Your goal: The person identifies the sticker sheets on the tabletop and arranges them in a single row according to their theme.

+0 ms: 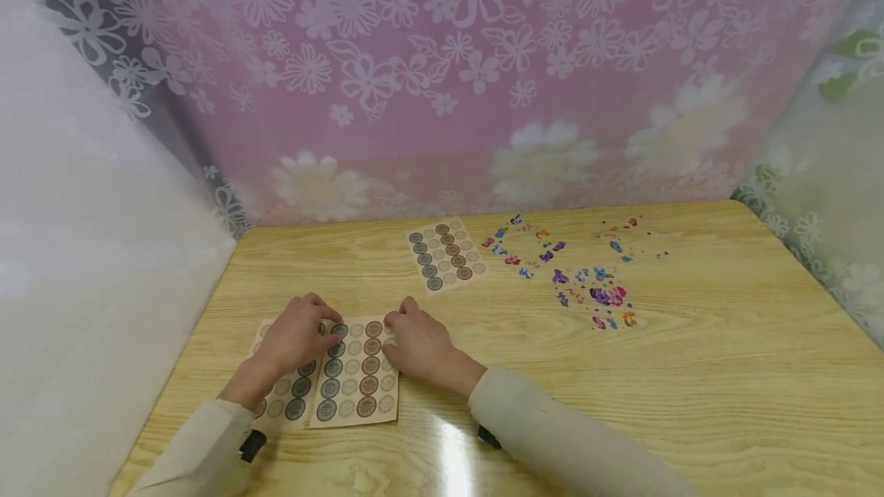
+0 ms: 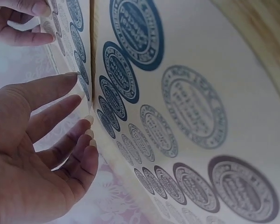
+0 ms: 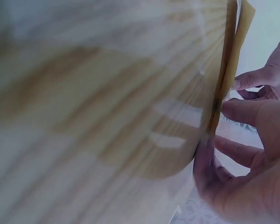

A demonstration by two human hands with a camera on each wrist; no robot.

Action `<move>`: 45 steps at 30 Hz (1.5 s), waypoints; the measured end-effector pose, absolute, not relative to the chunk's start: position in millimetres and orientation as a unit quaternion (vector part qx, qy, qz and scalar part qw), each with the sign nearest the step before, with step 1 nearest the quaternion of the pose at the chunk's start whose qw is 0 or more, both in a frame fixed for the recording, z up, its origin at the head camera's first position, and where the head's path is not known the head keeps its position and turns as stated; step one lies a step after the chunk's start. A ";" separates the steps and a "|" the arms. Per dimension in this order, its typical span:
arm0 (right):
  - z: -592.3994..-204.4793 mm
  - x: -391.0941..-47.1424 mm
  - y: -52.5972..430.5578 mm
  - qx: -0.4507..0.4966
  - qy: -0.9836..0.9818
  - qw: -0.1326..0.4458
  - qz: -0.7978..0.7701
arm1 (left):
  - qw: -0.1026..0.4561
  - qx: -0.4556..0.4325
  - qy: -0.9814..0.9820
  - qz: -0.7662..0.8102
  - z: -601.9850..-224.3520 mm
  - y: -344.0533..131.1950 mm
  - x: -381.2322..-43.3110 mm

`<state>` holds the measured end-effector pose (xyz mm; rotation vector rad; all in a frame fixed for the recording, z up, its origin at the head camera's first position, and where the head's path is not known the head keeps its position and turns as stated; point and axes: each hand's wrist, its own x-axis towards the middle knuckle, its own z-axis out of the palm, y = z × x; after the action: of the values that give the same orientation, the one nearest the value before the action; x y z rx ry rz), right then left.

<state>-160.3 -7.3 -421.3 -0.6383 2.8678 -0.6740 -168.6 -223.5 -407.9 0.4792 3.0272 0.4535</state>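
Note:
Two pale sheets of round printed stickers lie side by side on the wooden table. The right sticker sheet [image 1: 355, 386] has dark blue, pale and brown circles; its right edge looks slightly raised. My right hand [image 1: 417, 340] pinches that edge near the far corner, with the thumb [image 3: 242, 111] on the face and a finger behind. Reaching across the left sticker sheet [image 2: 186, 158], my left hand [image 1: 293, 340] has its fingers loosely extended. Its fingertips touch or hover by the right sheet's far left corner. The left hand hides part of the left sheet.
Farther back lies another sticker sheet [image 1: 445, 255]. Small colourful flower stickers [image 1: 608, 296] are scattered at the right rear of the table [image 1: 621, 405]. A pink floral curtain [image 1: 442, 98] hangs behind, with pale curtains at both sides.

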 end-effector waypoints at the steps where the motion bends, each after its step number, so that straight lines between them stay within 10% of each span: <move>1: -420.7 -159.8 -6.5 -0.213 0.955 0.051 -0.199 | 0.018 0.159 0.977 0.138 -407.7 -222.5 -168.3; 21: -408.4 -171.8 15.1 -0.209 0.940 0.114 -0.245 | -0.064 0.178 0.980 0.061 -406.9 -206.4 -162.7; 45: -381.1 -210.1 95.8 -0.263 0.957 0.037 -0.120 | -0.074 0.184 0.974 0.106 -394.1 -183.1 -190.4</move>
<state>-210.1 95.8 -381.1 -0.8072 2.9364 -0.3680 -190.4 -183.1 -394.1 0.6057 3.2143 0.3491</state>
